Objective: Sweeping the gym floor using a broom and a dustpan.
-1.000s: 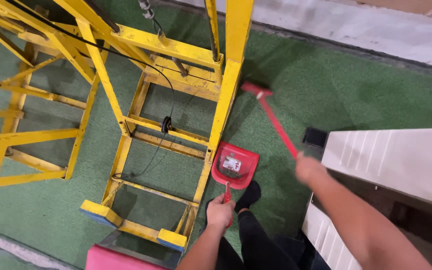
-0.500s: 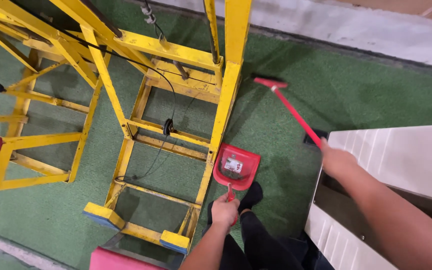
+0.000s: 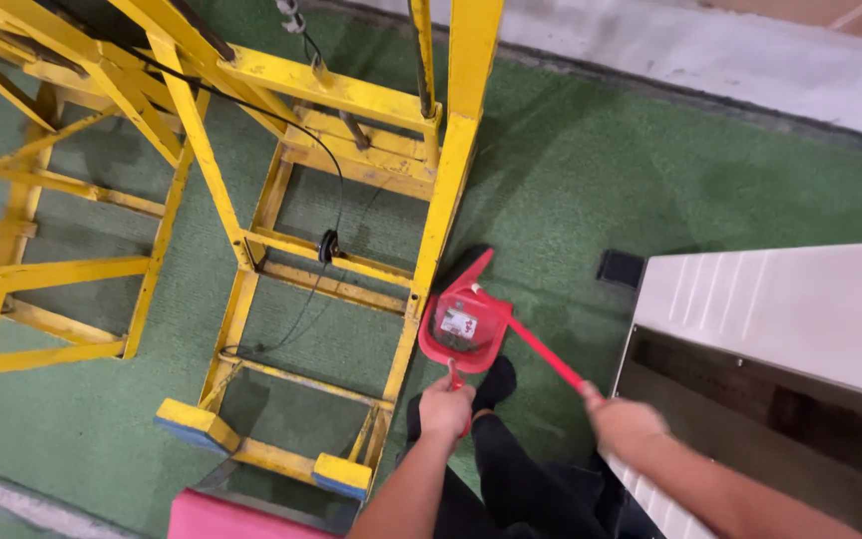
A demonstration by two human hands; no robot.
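The left hand [image 3: 444, 407] is closed on the red dustpan [image 3: 463, 326] handle; the right hand [image 3: 618, 423] grips the red broom [image 3: 541, 349], its head touching the dustpan.

The floor [image 3: 591, 190] is covered in green carpet, edged by a grey concrete strip [image 3: 750, 60]. A yellow metal frame [image 3: 351, 190], a red dustpan [image 3: 463, 324], a small black square [image 3: 620, 268] and a white cabinet [image 3: 780, 309] are carried on it.

Bright even light, soft shadows, slight motion blur.
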